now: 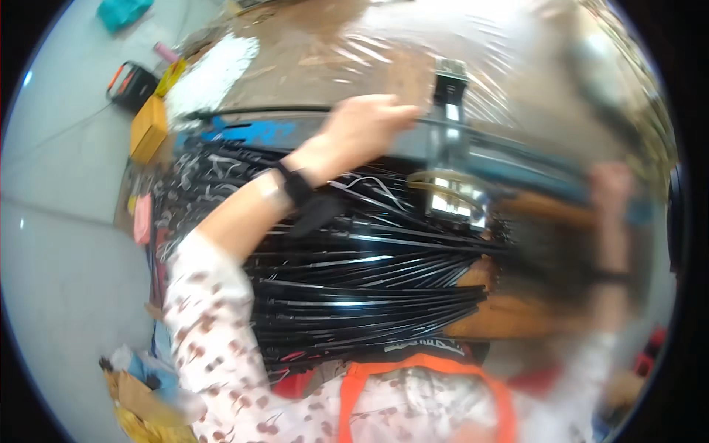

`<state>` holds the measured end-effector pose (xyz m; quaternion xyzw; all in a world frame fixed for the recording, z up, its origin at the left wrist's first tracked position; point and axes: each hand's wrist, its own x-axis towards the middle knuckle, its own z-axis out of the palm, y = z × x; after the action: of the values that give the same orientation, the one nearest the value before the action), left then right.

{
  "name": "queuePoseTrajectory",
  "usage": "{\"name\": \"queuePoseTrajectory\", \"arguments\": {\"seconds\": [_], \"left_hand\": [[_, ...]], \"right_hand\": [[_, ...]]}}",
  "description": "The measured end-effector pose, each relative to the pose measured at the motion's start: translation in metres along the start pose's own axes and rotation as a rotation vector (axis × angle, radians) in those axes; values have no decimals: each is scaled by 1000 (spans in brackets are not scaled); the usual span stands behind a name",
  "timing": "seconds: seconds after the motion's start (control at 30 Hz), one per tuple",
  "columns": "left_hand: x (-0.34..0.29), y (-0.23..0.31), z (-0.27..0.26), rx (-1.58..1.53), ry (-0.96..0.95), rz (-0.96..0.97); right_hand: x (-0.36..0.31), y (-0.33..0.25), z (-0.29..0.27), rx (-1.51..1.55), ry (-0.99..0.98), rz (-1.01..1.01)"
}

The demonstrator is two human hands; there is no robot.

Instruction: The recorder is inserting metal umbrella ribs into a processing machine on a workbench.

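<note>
My left hand (365, 129) is closed around a long thin black rod (258, 111), which reaches out to the left above the blue bench edge. A black band (295, 184) circles that wrist. Out at the right, my right hand (611, 184) is smeared by motion, and its fingers cannot be made out. Between my arms lies a wide spread of thin black rods (369, 295), their right ends drawn close together. A shiny metal fixture (447, 111) stands upright just right of my left hand, with a curved yellowish piece (450, 184) across its lower part.
Clear plastic film over brown board (325, 37) covers the far side. At the far left are a white heap (214, 74), a yellow box (148, 129) and a black case with orange trim (131, 86). Bags (144, 399) lie at the lower left.
</note>
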<state>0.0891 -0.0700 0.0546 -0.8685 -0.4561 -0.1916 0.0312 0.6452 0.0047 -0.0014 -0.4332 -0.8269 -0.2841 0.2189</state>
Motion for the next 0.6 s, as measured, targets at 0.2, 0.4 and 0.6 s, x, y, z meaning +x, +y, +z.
{"name": "queuePoseTrajectory", "arguments": {"seconds": [0.2, 0.4, 0.6], "left_hand": [[19, 4, 41, -142, 46, -96], [17, 5, 50, -62, 62, -87], [17, 2, 56, -172, 73, -80]], "right_hand": [[-42, 21, 39, 127, 70, 60], [-33, 2, 27, 151, -36, 189], [-32, -1, 19, 38, -90, 153]]}}
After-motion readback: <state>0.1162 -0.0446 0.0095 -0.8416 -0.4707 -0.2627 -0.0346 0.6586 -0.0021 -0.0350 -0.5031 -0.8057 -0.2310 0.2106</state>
